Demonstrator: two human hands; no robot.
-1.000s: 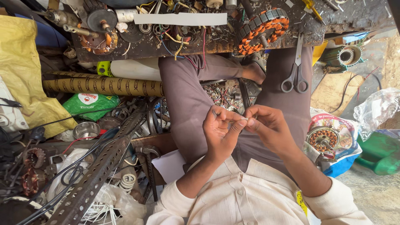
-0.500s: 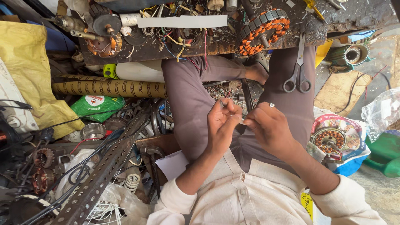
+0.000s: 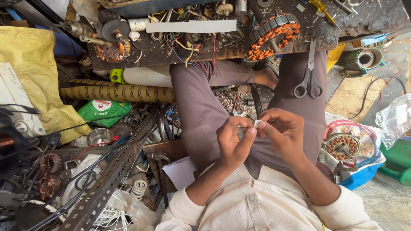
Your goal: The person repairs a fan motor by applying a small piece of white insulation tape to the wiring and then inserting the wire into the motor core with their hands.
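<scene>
Two hands meet over my lap, and between them I pinch a small white strip (image 3: 258, 123), thin and flat like paper or insulation film, held just above the grey-brown cloth of my trousers (image 3: 201, 115). My left hand (image 3: 233, 143) curls inward with the thumb and forefinger closed on the near end of the strip, the other fingers folded loosely under. My right hand (image 3: 284, 132) arches over from the other side, its fingertips closed on the same strip, wrist bent and the forearm coming out of a cream sleeve. Ahead of my knees, a dark, scarred wooden desk (image 3: 368, 19) carries a round stator (image 3: 274, 36) wound with orange copper wire between black teeth, and a long flat white strip (image 3: 190, 26) lying across loose coloured wires. A pair of steel scissors (image 3: 309, 75), blades shut, rests on my right thigh with its loops towards me. To my left a ribbed tan cardboard tube (image 3: 115, 92) lies on its side, near a perforated steel angle bar (image 3: 111, 179) and a crumpled green packet (image 3: 105, 112). By my right side sits another copper-wound rotor (image 3: 342, 146), round and flat.
</scene>
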